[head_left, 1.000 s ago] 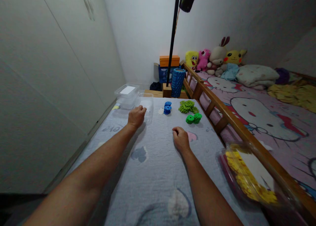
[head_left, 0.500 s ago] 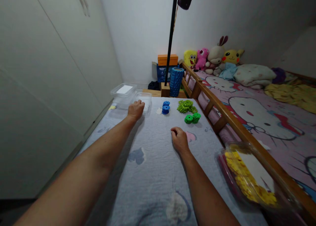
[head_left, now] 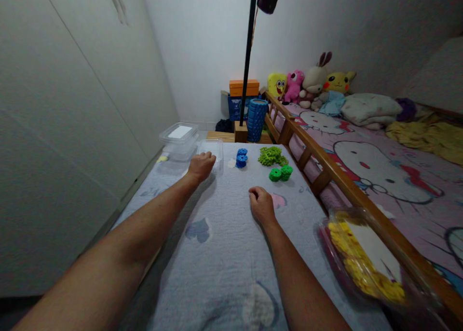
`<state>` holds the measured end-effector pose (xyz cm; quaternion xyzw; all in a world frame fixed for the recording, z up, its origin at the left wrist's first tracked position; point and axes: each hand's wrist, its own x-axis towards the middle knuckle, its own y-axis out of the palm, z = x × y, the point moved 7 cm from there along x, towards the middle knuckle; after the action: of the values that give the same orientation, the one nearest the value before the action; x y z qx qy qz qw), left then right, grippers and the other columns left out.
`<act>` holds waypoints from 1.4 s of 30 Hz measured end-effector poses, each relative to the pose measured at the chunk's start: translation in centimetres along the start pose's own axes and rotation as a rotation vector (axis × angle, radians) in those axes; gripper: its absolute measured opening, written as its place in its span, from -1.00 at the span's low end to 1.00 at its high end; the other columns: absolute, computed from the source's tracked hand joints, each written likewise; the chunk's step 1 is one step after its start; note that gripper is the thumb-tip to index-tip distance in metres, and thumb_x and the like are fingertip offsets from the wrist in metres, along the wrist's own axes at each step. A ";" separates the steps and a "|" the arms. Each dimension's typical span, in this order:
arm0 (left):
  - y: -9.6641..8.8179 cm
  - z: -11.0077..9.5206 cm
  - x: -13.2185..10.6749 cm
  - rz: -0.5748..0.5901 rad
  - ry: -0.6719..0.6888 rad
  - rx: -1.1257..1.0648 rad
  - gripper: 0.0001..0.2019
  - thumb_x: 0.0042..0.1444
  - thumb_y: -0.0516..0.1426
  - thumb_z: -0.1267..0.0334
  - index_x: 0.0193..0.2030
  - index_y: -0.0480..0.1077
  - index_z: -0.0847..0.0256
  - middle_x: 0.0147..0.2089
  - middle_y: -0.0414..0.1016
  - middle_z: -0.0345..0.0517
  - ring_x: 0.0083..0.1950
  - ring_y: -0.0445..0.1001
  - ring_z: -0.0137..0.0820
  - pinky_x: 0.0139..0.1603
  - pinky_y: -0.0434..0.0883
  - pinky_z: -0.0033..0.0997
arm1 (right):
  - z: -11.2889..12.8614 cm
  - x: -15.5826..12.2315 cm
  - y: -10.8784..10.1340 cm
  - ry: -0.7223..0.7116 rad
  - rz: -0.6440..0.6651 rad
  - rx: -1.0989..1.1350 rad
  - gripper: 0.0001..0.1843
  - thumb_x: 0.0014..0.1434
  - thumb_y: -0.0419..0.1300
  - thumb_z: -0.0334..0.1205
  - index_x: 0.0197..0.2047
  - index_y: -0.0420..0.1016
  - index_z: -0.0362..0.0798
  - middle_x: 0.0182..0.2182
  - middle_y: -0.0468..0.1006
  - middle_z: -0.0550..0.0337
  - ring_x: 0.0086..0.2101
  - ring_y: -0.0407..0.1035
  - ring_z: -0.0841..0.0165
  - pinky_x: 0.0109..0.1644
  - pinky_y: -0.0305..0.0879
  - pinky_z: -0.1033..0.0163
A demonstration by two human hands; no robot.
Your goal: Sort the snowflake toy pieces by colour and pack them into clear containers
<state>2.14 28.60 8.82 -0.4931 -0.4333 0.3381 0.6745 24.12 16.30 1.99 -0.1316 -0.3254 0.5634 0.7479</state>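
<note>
My left hand reaches far forward with its fingers curled on the near edge of a clear plastic container. My right hand rests on the pale blue cloth as a loose fist, and nothing shows in it. Ahead of it lie a small stack of blue toothed discs, two dark green discs and a heap of light green pieces.
A second clear box with a lid stands at the far left. A clear tub of yellow pieces sits at the right, by the wooden bed rail. A black pole, a blue roller and plush toys stand beyond.
My left hand moved forward to the clear container and then drew it back a little. The right hand stayed put. The view shifted slightly.
</note>
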 end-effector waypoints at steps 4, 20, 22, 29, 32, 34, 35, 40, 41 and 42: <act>-1.1 -3.3 -2.6 -0.017 0.092 -0.003 -0.70 0.28 -0.04 0.45 -0.14 0.54 0.33 -0.17 0.51 0.23 -0.12 0.50 -0.08 -0.23 0.30 -0.20 | -0.2 0.0 0.1 0.005 -0.009 0.022 -0.75 0.12 0.04 -0.34 -0.30 0.56 -0.03 -0.28 0.61 0.06 -0.23 0.48 0.25 -0.05 0.34 0.18; -6.7 -16.1 -14.5 -0.276 0.417 -0.156 -0.92 0.24 0.14 0.42 -0.28 0.41 0.18 -0.33 0.47 -0.09 -0.26 0.42 -0.25 -0.29 0.32 -0.25 | -2.5 0.2 -1.2 0.283 -0.075 0.660 -0.62 0.11 0.22 0.13 -0.28 0.50 -0.05 -0.56 0.33 0.38 -0.54 0.15 0.43 -0.46 0.09 0.31; -6.7 -16.2 -14.9 -0.220 0.400 -0.218 -0.98 0.23 0.18 0.35 -0.25 0.42 0.18 -0.28 0.50 -0.08 -0.22 0.43 -0.23 -0.25 0.37 -0.23 | -2.9 0.2 -1.1 0.313 -0.080 0.717 -0.62 0.08 0.25 0.12 -0.25 0.50 -0.05 -0.56 0.33 0.39 -0.55 0.13 0.44 -0.48 0.07 0.32; -6.2 -10.5 -14.3 -0.328 -0.113 -0.648 -0.55 0.20 0.22 0.07 0.16 0.36 0.24 0.16 0.43 0.15 0.18 0.39 -0.06 0.23 0.38 0.03 | -3.3 0.3 -0.9 0.361 -0.093 0.775 -0.65 -0.05 0.32 0.02 -0.25 0.49 -0.03 -0.51 0.44 0.34 -0.52 0.22 0.42 -0.45 0.15 0.31; -3.1 -7.7 -14.2 -0.259 -0.421 -0.817 -0.44 0.12 0.24 0.04 0.19 0.33 0.29 0.13 0.42 0.20 0.06 0.47 -0.08 0.08 0.46 0.01 | -3.5 0.4 -0.6 0.355 -0.070 0.781 -0.66 -0.05 0.34 -0.01 -0.25 0.50 -0.03 -0.50 0.46 0.32 -0.51 0.24 0.42 -0.44 0.15 0.31; -0.8 -7.0 -14.2 -0.152 -0.542 -0.967 -0.41 0.06 0.26 0.01 0.17 0.34 0.29 0.04 0.44 0.12 -0.15 0.51 -0.21 -0.10 0.50 -0.12 | -3.7 0.4 -0.3 0.350 -0.052 0.785 -0.67 -0.05 0.34 -0.01 -0.26 0.51 -0.03 -0.50 0.46 0.33 -0.51 0.24 0.42 -0.44 0.14 0.31; 0.2 -6.9 -14.2 -0.098 -0.578 -1.045 -0.43 0.04 0.26 0.00 0.13 0.36 0.28 -0.05 0.46 0.04 -0.25 0.49 -0.28 -0.18 0.49 -0.19 | -3.7 0.4 -0.3 0.346 -0.045 0.784 -0.67 -0.04 0.34 -0.01 -0.25 0.51 -0.03 -0.51 0.45 0.33 -0.51 0.23 0.42 -0.44 0.14 0.31; 0.9 -6.8 -14.1 -0.104 -0.628 -1.266 -0.64 -0.01 0.26 0.04 -0.14 0.48 0.23 -0.40 0.38 -0.24 -0.40 0.39 -0.41 -0.38 0.32 -0.43 | -3.5 0.5 -0.3 0.329 -0.029 0.755 -0.65 -0.05 0.35 -0.02 -0.24 0.51 -0.06 -0.56 0.38 0.39 -0.54 0.20 0.45 -0.46 0.08 0.32; 0.6 -6.7 -14.1 -0.135 -0.639 -1.287 -0.65 -0.02 0.26 0.05 -0.15 0.49 0.23 -0.44 0.35 -0.27 -0.43 0.36 -0.43 -0.40 0.28 -0.45 | -3.4 0.5 -0.3 0.327 -0.025 0.744 -0.65 -0.05 0.35 -0.02 -0.24 0.51 -0.06 -0.58 0.36 0.40 -0.56 0.19 0.46 -0.48 0.07 0.33; 0.3 -6.5 -14.1 -0.160 -0.653 -1.319 -0.64 -0.02 0.25 0.05 -0.15 0.50 0.24 -0.47 0.33 -0.29 -0.45 0.33 -0.46 -0.42 0.26 -0.47 | -3.4 0.5 -0.4 0.325 -0.021 0.731 -0.64 -0.05 0.34 -0.02 -0.24 0.51 -0.07 -0.60 0.34 0.42 -0.57 0.17 0.46 -0.49 0.05 0.33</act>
<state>2.54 13.78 4.03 -0.6372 -0.7596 0.0866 0.0976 26.67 17.24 -0.17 0.0591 0.0179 0.6063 0.7928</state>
